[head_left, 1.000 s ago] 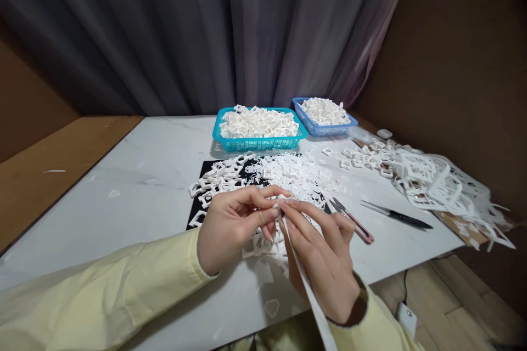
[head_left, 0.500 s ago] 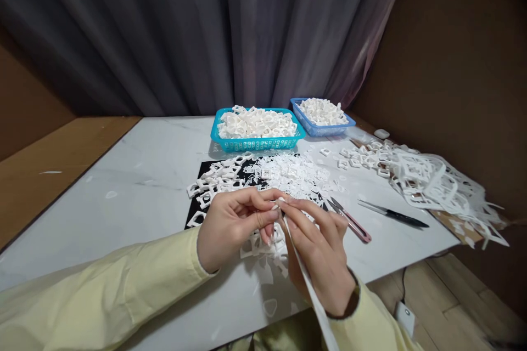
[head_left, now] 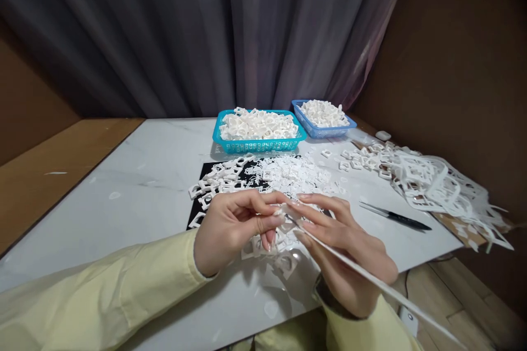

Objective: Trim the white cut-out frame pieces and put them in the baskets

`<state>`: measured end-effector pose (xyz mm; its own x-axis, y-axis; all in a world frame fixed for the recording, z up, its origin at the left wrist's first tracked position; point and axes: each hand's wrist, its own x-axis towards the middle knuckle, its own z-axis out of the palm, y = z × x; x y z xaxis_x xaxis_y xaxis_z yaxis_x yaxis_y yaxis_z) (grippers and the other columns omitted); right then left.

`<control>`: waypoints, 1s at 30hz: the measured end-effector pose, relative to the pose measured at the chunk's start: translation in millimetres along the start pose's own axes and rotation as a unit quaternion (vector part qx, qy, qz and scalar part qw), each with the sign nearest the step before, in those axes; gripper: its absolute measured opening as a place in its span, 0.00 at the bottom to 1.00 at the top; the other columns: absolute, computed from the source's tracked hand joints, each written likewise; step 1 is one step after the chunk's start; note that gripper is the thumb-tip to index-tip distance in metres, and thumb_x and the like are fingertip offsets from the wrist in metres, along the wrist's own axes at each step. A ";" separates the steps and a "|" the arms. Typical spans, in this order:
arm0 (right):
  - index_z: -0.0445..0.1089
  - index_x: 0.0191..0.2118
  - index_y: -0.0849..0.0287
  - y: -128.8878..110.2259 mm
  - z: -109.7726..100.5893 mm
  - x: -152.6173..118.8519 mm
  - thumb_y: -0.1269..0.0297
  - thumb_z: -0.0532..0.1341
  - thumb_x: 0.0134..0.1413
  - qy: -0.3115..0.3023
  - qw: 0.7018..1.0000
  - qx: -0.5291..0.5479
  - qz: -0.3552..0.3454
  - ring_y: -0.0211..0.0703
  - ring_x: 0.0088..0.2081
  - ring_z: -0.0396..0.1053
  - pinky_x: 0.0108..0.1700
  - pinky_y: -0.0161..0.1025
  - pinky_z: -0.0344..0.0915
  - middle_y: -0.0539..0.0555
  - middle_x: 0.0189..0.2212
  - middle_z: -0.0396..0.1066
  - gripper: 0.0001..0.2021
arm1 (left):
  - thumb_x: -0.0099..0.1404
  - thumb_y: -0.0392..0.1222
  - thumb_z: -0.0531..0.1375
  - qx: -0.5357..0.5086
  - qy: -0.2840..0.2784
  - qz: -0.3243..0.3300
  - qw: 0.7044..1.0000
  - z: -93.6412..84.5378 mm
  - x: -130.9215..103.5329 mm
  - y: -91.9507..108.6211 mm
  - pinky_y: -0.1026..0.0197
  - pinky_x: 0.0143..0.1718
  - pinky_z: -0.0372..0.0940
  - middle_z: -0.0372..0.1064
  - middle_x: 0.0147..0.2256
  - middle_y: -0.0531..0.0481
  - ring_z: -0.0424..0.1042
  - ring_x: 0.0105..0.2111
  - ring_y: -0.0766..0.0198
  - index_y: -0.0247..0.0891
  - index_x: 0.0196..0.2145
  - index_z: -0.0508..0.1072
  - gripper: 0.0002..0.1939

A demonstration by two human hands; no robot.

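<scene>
Near the middle of the table, my left hand (head_left: 236, 227) pinches a small white piece (head_left: 280, 210) between thumb and forefinger, most of it covered by the fingertips. Close against it is my right hand (head_left: 349, 247), its fingers closed on a long thin white strip (head_left: 370, 277) that slants down to the lower right. Where the two hands meet, I cannot tell whether strip and piece are joined. Beneath the hands lie loose white pieces with cut-out openings (head_left: 286, 266). Behind them, small white scraps (head_left: 288, 170) are heaped on a black mat (head_left: 212, 167).
A teal basket (head_left: 263, 146) and a blue basket (head_left: 325, 131), both heaped with white pieces, stand at the back. Tweezers with a black handle (head_left: 401, 219) lie on the right. Beyond is a tangled pile of white strips (head_left: 436, 184) at the table's right edge.
My right hand has turned and shifted to the right, swinging the strip outward to a flatter slant. It now covers the pink-handled snips. My left hand has hardly moved.
</scene>
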<state>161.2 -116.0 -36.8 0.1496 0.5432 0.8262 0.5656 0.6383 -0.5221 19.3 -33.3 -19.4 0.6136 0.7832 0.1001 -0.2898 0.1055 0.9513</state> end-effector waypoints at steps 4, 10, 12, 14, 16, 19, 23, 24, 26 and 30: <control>0.69 0.33 0.58 -2.8 -4.3 3.4 0.80 0.62 0.48 -0.029 0.999 -0.025 -0.015 0.48 0.45 0.71 0.44 0.49 0.65 0.54 0.39 0.76 0.09 | 0.52 0.27 0.64 -0.012 -0.007 0.002 1.000 -0.8 -0.9 -1.7 0.69 0.16 0.68 0.77 0.35 0.44 0.70 0.15 0.72 0.31 0.19 0.69 0.09; 0.68 0.33 0.57 2.1 -3.6 0.6 0.78 0.62 0.49 -0.039 0.997 -0.058 -0.022 0.47 0.45 0.71 0.43 0.48 0.65 0.52 0.40 0.76 0.08 | 0.52 0.27 0.63 -0.012 -0.010 -0.006 1.000 -2.2 -0.1 -3.3 0.68 0.17 0.68 0.76 0.29 0.46 0.70 0.15 0.70 0.32 0.19 0.69 0.09; 0.69 0.33 0.57 2.1 -3.5 0.1 0.77 0.62 0.49 -0.038 0.997 -0.064 -0.027 0.47 0.45 0.71 0.43 0.47 0.64 0.52 0.40 0.76 0.08 | 0.52 0.27 0.63 -0.012 -0.013 -0.013 1.000 -1.3 0.5 -2.7 0.68 0.17 0.68 0.76 0.26 0.47 0.70 0.15 0.70 0.32 0.19 0.68 0.09; 0.69 0.33 0.57 0.3 -3.3 1.4 0.77 0.62 0.50 -0.045 0.995 -0.076 -0.035 0.47 0.44 0.71 0.42 0.47 0.63 0.52 0.39 0.76 0.07 | 0.52 0.28 0.64 -0.011 -0.017 -0.022 1.000 0.0 -0.4 -2.1 0.68 0.16 0.67 0.75 0.26 0.48 0.70 0.15 0.69 0.32 0.18 0.67 0.10; 0.70 0.34 0.57 -2.1 -3.5 3.6 0.77 0.61 0.51 -0.051 0.993 -0.100 -0.049 0.47 0.43 0.72 0.41 0.46 0.62 0.52 0.37 0.77 0.07 | 0.52 0.29 0.64 -0.002 -0.022 -0.037 0.999 0.6 -2.6 -2.0 0.68 0.15 0.66 0.74 0.24 0.49 0.68 0.14 0.70 0.33 0.18 0.67 0.10; 0.71 0.35 0.59 -1.6 -6.2 5.6 0.79 0.61 0.49 0.014 0.991 -0.117 -0.058 0.49 0.41 0.73 0.39 0.48 0.64 0.53 0.37 0.77 0.09 | 0.53 0.32 0.63 0.063 -0.042 -0.044 0.996 -2.8 -0.7 -1.0 0.66 0.15 0.65 0.72 0.19 0.50 0.68 0.14 0.68 0.35 0.18 0.65 0.11; 0.72 0.36 0.58 12.4 -15.8 3.3 0.80 0.64 0.45 0.127 0.983 -0.130 -0.027 0.52 0.43 0.73 0.41 0.51 0.70 0.54 0.37 0.76 0.13 | 0.58 0.37 0.60 0.296 -0.025 0.110 0.949 -15.8 47.3 9.3 0.60 0.30 0.69 0.68 0.16 0.51 0.75 0.32 0.57 0.37 0.20 0.65 0.11; 0.72 0.36 0.58 17.8 -18.2 2.3 0.80 0.64 0.45 0.137 0.980 -0.147 -0.013 0.52 0.43 0.73 0.42 0.51 0.70 0.54 0.37 0.76 0.12 | 0.59 0.38 0.59 0.374 0.006 0.172 0.911 -18.8 70.9 13.5 0.60 0.30 0.68 0.71 0.22 0.48 0.74 0.35 0.57 0.37 0.21 0.65 0.11; 0.71 0.34 0.58 28.9 -21.7 0.3 0.79 0.64 0.45 0.152 0.971 -0.187 0.007 0.51 0.44 0.72 0.44 0.50 0.70 0.54 0.38 0.75 0.10 | 0.63 0.37 0.54 0.599 0.023 0.213 0.771 -22.0 127.5 21.9 0.58 0.36 0.67 0.73 0.34 0.44 0.73 0.36 0.59 0.34 0.29 0.68 0.07; 0.71 0.34 0.59 46.5 -23.4 -3.0 0.79 0.64 0.47 0.161 0.958 -0.235 0.015 0.47 0.42 0.73 0.43 0.47 0.70 0.54 0.37 0.76 0.09 | 0.61 0.36 0.58 0.685 -0.003 0.169 0.708 -16.4 233.6 28.9 0.52 0.45 0.64 0.71 0.39 0.41 0.70 0.43 0.54 0.30 0.39 0.71 0.08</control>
<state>206.1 -100.7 -58.6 0.3724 0.3123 0.8739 0.8483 0.2675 -0.4571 142.2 162.7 26.7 0.6839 0.6187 0.3866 0.5618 -0.7847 0.2621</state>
